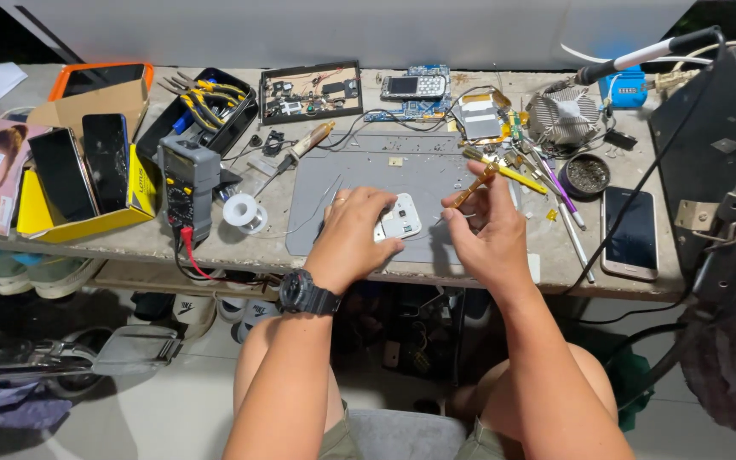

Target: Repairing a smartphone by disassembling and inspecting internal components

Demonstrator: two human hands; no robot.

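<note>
- My left hand (353,228) lies curled over a small white phone body (399,218) on the grey mat (368,175), pressing it down; my fingers hide the phone's left part.
- My right hand (489,228) pinches a thin yellow-handled tool (476,185) between thumb and fingers, just right of the phone; whether its tip touches the phone I cannot tell.
- The mat sits mid-counter (274,243), near the front edge.
- A grey multimeter (187,186) stands left of the mat, its red lead dropping over the edge out of sight.
- A solder spool (241,210) lies between the meter and the mat.
- A dark phone (629,232) lies well right of my hands.
- More tools (547,183) lie scattered behind my right hand, too tangled to sort.
- A black machine (717,145) at the far right is cut off by the frame.
</note>
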